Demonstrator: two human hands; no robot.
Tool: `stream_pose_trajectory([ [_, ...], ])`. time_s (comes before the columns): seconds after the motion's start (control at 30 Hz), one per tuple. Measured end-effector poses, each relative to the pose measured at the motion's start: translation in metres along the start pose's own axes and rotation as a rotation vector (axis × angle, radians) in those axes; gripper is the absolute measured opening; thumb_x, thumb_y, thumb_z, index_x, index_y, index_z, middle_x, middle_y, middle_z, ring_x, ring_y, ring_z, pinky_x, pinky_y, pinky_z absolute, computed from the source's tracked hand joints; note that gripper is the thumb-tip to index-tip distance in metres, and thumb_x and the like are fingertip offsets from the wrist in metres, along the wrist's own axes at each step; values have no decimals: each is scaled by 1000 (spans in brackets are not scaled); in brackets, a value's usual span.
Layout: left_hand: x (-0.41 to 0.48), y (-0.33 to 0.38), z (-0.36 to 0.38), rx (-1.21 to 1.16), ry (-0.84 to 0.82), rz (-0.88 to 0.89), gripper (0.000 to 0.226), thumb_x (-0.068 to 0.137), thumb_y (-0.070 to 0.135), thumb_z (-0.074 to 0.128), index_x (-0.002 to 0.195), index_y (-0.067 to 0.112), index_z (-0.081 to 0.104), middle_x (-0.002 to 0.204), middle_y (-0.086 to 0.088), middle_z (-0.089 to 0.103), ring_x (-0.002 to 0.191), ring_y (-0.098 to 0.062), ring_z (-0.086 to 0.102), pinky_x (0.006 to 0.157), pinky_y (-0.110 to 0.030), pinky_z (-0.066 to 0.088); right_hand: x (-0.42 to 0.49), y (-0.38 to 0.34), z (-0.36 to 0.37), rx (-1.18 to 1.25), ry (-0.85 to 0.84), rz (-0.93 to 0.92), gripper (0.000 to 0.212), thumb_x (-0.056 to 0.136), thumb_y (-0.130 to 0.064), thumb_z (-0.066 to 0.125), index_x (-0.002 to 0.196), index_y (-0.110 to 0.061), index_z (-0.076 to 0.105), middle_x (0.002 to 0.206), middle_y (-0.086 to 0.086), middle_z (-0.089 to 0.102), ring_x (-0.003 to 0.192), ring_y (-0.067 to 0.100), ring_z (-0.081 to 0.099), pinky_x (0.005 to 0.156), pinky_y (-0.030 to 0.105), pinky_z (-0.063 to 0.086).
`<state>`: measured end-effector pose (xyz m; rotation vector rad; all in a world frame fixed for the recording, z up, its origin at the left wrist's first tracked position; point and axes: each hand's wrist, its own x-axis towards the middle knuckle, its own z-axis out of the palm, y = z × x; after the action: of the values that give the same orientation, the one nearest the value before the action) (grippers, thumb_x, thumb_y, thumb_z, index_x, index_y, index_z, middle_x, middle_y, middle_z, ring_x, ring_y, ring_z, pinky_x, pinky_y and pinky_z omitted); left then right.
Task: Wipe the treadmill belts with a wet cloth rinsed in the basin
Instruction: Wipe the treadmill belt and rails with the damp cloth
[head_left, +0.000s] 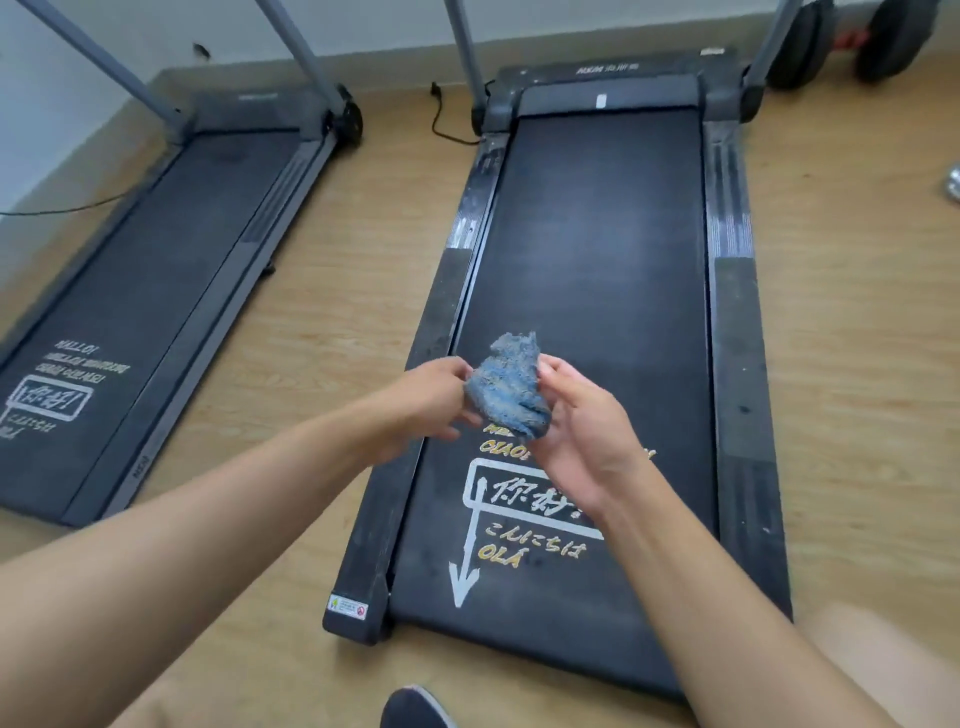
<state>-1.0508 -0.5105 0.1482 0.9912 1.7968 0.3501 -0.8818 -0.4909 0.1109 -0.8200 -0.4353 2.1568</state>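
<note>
Pinching the wadded cloth (511, 387) between left hand (431, 400) and right hand (582, 441) above the belt (597, 234), risking streaks unless spread flat.

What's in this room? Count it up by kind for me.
Treadmills: 2 (left treadmill, right treadmill)
Blue cloth: 1
Hands: 2 (left hand, right hand)
Dumbbell: 1
Total: 6

Wooden floor (337, 260), pale wall (41, 130).
</note>
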Motion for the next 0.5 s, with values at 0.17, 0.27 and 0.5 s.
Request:
stream_pose_trajectory([
  [0.17, -85, 39, 25, -273, -98, 169, 68, 69, 15, 64, 134, 35, 58, 125, 3, 75, 119, -17, 70, 104, -44, 57, -40, -33, 18, -263, -50, -213, 31, 103, -21, 60, 125, -2, 68, 120, 22, 72, 113, 39, 69, 102, 54, 53],
  [0.27, -94, 59, 29, -460, -143, 257, 46, 82, 34, 81, 125, 24, 69, 113, 0, 80, 104, -20, 77, 89, -35, 62, -55, -44, 12, -404, 10, -372, 16, 102, -16, 63, 112, -13, 75, 115, 16, 76, 111, 36, 71, 104, 61, 51],
  [0.5, -54, 87, 50, -86, 2, 496, 32, 80, 45, 76, 100, 20, 79, 92, -3, 81, 93, -28, 78, 94, -53, 60, -82, -69, -14, -419, 220, -540, 31, 85, -21, 73, 115, -10, 72, 112, 14, 76, 109, 38, 72, 100, 60, 54],
])
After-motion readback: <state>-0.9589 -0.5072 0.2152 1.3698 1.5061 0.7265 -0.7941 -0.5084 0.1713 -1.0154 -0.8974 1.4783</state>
